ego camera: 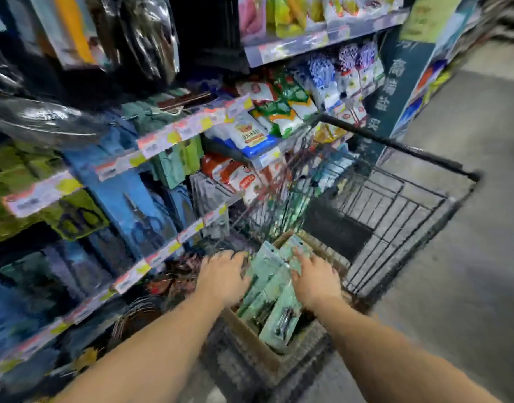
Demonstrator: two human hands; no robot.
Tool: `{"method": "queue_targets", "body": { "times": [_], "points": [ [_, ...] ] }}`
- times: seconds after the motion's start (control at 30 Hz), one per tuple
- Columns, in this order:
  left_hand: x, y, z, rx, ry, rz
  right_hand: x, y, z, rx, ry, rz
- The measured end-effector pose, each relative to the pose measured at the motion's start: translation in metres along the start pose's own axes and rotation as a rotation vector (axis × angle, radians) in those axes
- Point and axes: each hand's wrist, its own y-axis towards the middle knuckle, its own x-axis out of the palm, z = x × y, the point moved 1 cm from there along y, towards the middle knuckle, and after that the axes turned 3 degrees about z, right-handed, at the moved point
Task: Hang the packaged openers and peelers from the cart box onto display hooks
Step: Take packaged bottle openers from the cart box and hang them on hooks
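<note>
A brown cardboard box [250,341] sits in the near end of a black wire shopping cart [395,216]. Several pale green packaged tools [267,289] stand in it; one pack [282,321] shows a metal tool. My left hand [223,274] rests palm down on the left side of the packs, fingers curled over their tops. My right hand [315,279] lies on the right side of the same stack, fingers on the pack tops. Both hands press the stack from either side. The picture is blurred, so the exact grip is unclear.
Display shelves with price-tag rails [174,135] run along the left, hung with blue [139,205] and green [177,164] packaged kitchen tools. Bagged goods [250,135] fill the shelves behind the cart. Grey aisle floor [468,257] lies to the right.
</note>
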Motion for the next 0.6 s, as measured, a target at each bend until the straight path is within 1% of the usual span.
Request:
{"method": "queue_targets", "body": {
  "times": [0.13,0.2,0.27,0.33,0.4,0.5,0.6],
  "points": [
    [0.035,0.053,0.0,0.143,0.015,-0.143,0.035,0.015,0.013,0.186,0.033,-0.025],
    [0.061,0.066,0.005,0.171,-0.014,-0.227,0.055,0.016,0.018,0.263,0.051,-0.049],
    [0.091,0.069,0.012,0.177,-0.092,-0.316,0.078,0.014,0.021,0.333,0.082,-0.08],
    [0.119,0.07,0.018,0.159,-0.174,-0.41,0.101,0.013,0.022,0.396,0.125,-0.111],
    [0.144,0.074,0.024,0.129,-0.229,-0.471,0.121,0.016,0.021,0.413,0.156,-0.109],
    [0.173,0.085,0.036,0.015,-0.353,-0.499,0.142,0.026,0.023,0.421,0.19,-0.091],
    [0.195,0.098,0.049,-0.073,-0.469,-0.476,0.157,0.036,0.028,0.433,0.253,-0.075]
  ]
}}
